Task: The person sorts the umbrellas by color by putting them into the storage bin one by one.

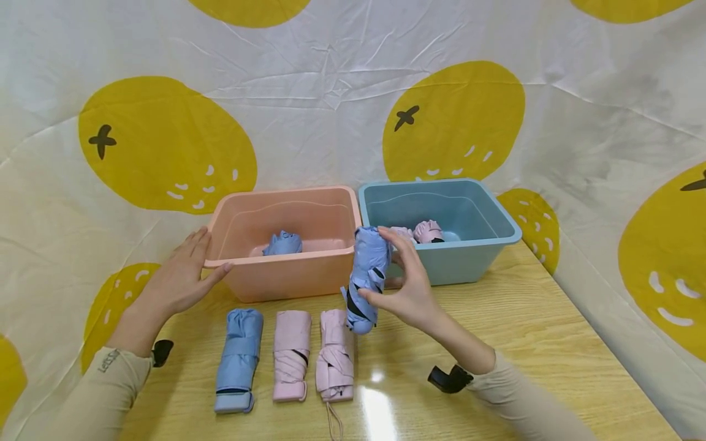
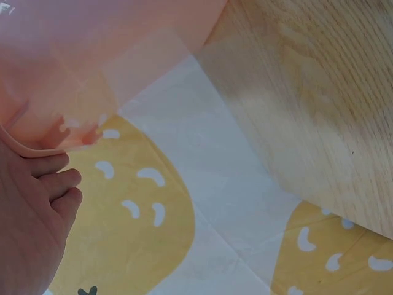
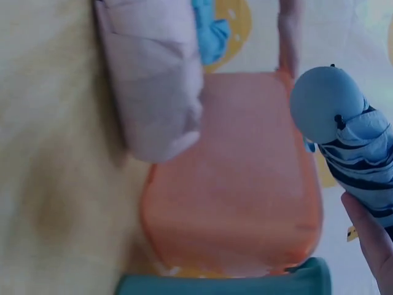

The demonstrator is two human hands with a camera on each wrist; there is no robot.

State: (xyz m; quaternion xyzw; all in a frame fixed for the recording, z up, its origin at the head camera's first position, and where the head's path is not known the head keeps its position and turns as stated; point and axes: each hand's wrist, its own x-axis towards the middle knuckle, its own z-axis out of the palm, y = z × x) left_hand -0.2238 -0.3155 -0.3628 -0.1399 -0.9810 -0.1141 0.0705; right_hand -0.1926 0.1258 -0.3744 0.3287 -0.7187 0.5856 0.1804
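Observation:
My right hand grips a folded blue umbrella, thumb on the near side, in front of the gap between two bins. In the right wrist view its rounded end faces the camera. My left hand holds the left rim of the pink bin; the left wrist view has its fingers bent at that rim. Inside the pink bin lies a blue umbrella. On the table are another blue umbrella, a pink umbrella and a second pink umbrella with a wrist loop.
Beside the pink bin, to its right, stands a blue bin with pink umbrellas in it, partly hidden by its front wall. Both bins stand on a wooden table, against a fruit-print cloth.

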